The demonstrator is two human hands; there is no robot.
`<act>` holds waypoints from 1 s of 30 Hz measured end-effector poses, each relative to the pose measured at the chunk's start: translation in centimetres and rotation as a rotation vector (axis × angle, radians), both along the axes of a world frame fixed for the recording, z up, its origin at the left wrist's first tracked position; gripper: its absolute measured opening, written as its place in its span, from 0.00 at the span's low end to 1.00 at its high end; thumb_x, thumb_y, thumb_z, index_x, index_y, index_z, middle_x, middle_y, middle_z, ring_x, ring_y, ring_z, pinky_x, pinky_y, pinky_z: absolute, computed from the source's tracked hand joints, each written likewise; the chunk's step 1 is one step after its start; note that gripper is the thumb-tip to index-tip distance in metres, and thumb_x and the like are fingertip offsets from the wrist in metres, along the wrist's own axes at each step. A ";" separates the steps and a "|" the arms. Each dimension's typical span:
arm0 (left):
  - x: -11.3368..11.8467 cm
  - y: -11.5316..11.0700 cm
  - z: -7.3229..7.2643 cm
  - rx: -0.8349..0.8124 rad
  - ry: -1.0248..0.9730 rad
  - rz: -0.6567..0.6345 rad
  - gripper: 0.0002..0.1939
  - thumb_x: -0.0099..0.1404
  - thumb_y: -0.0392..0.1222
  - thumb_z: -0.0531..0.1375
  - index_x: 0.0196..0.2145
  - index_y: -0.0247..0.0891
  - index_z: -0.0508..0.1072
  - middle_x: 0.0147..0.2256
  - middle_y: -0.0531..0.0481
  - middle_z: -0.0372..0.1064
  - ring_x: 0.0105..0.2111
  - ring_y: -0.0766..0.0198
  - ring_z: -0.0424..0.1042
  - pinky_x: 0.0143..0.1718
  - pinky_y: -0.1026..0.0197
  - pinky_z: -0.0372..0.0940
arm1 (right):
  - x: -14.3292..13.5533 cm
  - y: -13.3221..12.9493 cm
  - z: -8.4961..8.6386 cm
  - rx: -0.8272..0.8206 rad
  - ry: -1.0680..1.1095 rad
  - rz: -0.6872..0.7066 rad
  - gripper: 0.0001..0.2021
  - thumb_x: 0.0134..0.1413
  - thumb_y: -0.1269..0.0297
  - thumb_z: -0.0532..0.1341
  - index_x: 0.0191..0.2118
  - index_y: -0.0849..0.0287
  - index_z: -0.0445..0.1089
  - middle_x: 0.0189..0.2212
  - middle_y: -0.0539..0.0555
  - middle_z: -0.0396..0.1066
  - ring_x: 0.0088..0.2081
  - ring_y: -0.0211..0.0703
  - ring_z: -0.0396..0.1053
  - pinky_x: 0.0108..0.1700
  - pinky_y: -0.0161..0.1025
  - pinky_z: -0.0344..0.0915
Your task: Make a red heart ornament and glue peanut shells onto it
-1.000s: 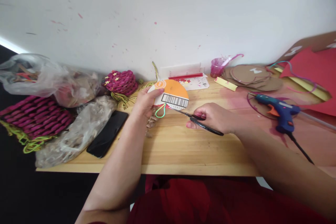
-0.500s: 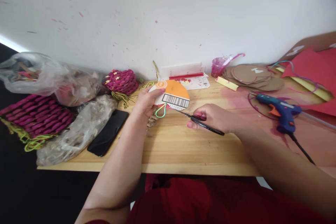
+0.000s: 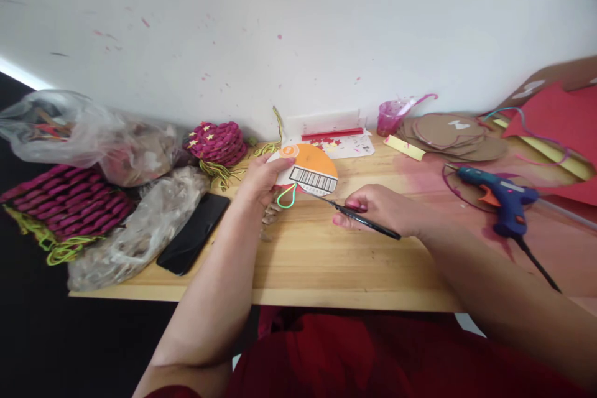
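While the left hand [image 3: 262, 183] grips a round orange-and-white card [image 3: 318, 160] by its left edge, fingers closed on it above the tabletop [image 3: 326, 273], the right hand [image 3: 380, 204] curls its fingers around the handles of black scissors [image 3: 380, 229], their tips at the card's lower rim near a green cord loop [image 3: 293, 199]. A black phone [image 3: 192, 235] lies at left, a blue glue gun [image 3: 508, 196] at right.
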State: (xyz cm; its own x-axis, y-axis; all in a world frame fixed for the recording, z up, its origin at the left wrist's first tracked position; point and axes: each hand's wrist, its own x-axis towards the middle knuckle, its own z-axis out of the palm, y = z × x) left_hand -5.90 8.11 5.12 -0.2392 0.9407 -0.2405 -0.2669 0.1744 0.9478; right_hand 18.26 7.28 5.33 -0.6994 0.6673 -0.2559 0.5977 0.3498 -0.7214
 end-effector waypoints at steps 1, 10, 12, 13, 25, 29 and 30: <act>0.0 0.0 0.0 -0.002 -0.001 0.000 0.13 0.46 0.33 0.70 0.31 0.30 0.76 0.27 0.44 0.77 0.23 0.59 0.75 0.25 0.59 0.73 | 0.0 0.0 0.0 -0.006 -0.001 -0.004 0.30 0.53 0.38 0.62 0.20 0.57 0.50 0.20 0.45 0.44 0.23 0.34 0.44 0.25 0.37 0.42; -0.1 0.2 0.0 0.001 -0.015 -0.006 0.13 0.46 0.33 0.70 0.32 0.30 0.76 0.27 0.43 0.76 0.23 0.58 0.75 0.26 0.59 0.72 | 0.0 0.1 -0.3 0.021 -0.004 -0.028 0.30 0.52 0.38 0.63 0.19 0.57 0.52 0.20 0.45 0.44 0.23 0.34 0.44 0.25 0.37 0.42; -0.1 0.2 0.0 0.007 -0.015 -0.002 0.13 0.45 0.33 0.70 0.32 0.30 0.76 0.26 0.44 0.76 0.23 0.59 0.75 0.25 0.59 0.72 | 0.0 0.1 -0.4 0.030 -0.006 -0.034 0.30 0.51 0.37 0.63 0.19 0.57 0.52 0.20 0.45 0.44 0.23 0.34 0.44 0.25 0.36 0.42; -0.2 0.2 0.0 0.008 -0.013 0.000 0.13 0.45 0.33 0.70 0.32 0.31 0.75 0.26 0.45 0.76 0.22 0.59 0.75 0.25 0.59 0.72 | 0.0 0.2 -0.4 0.030 -0.008 -0.037 0.30 0.51 0.37 0.63 0.19 0.57 0.53 0.20 0.45 0.44 0.23 0.34 0.44 0.25 0.36 0.42; 0.1 0.2 0.0 0.064 -0.011 0.060 0.14 0.44 0.35 0.70 0.32 0.32 0.76 0.28 0.45 0.77 0.26 0.58 0.76 0.28 0.58 0.73 | -0.2 0.6 -1.5 0.042 -0.032 -0.115 0.28 0.49 0.34 0.63 0.20 0.57 0.66 0.18 0.45 0.50 0.22 0.35 0.49 0.25 0.36 0.45; 0.1 0.2 0.2 0.075 -0.009 0.095 0.12 0.45 0.35 0.69 0.31 0.33 0.77 0.27 0.46 0.77 0.25 0.59 0.75 0.26 0.59 0.71 | -0.3 0.5 -1.5 0.148 -0.036 -0.138 0.28 0.48 0.33 0.64 0.21 0.57 0.69 0.18 0.46 0.56 0.22 0.36 0.52 0.25 0.36 0.46; 0.1 0.2 0.2 0.076 -0.002 0.100 0.12 0.46 0.35 0.69 0.31 0.33 0.77 0.27 0.46 0.77 0.24 0.59 0.75 0.25 0.60 0.70 | -0.2 0.4 -1.4 0.171 -0.032 -0.132 0.28 0.48 0.33 0.63 0.22 0.58 0.69 0.18 0.46 0.57 0.22 0.36 0.53 0.25 0.36 0.46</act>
State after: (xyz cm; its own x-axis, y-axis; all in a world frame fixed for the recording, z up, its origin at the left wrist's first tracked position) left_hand -5.81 8.30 5.27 -0.3319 0.9278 -0.1703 -0.2812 0.0750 0.9567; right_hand 18.02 7.72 3.90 -0.5962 0.7884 -0.1515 0.6679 0.3824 -0.6385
